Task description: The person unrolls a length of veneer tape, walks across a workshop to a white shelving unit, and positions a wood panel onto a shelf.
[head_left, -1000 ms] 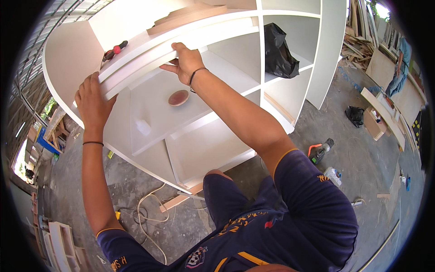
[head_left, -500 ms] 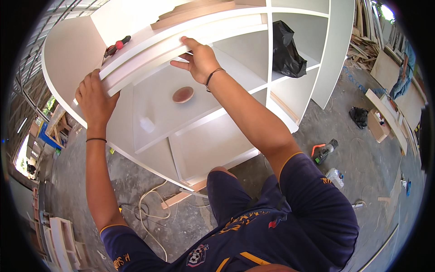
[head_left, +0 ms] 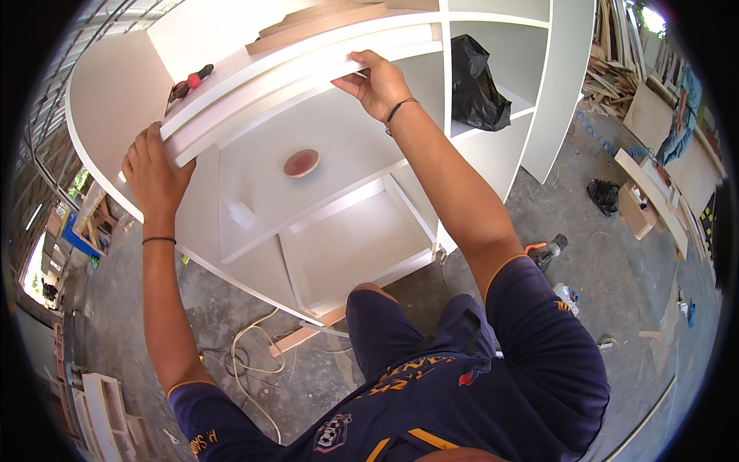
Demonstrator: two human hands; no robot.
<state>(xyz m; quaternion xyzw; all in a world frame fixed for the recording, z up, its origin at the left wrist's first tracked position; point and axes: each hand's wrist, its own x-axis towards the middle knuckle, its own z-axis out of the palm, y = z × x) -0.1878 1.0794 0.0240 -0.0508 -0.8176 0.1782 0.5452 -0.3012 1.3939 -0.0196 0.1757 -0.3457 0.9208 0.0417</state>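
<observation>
A long white board (head_left: 265,102) lies across the upper opening of a white cabinet (head_left: 69,108), just under its top edge. My left hand (head_left: 156,173) is closed around the board's left end, the thumb below and the fingers over the top. Farther right, my right hand (head_left: 377,83) pinches the same board, thumb on its upper face and fingers bent beneath. On the white shelf below the board rest a round reddish-brown disc (head_left: 301,163) and a small white bottle-like thing (head_left: 241,214).
Red-and-black pliers (head_left: 191,82) and several wooden boards (head_left: 319,23) lie on the cabinet top. A black plastic bag (head_left: 479,85) fills a right compartment. On the floor are a cable (head_left: 245,369), a cordless power tool (head_left: 548,250) and scrap wood (head_left: 308,331). Another person (head_left: 683,115) is at far right.
My right hand has slid to the right along the white board. My left hand keeps its grip at the left end. The view has shifted slightly.
</observation>
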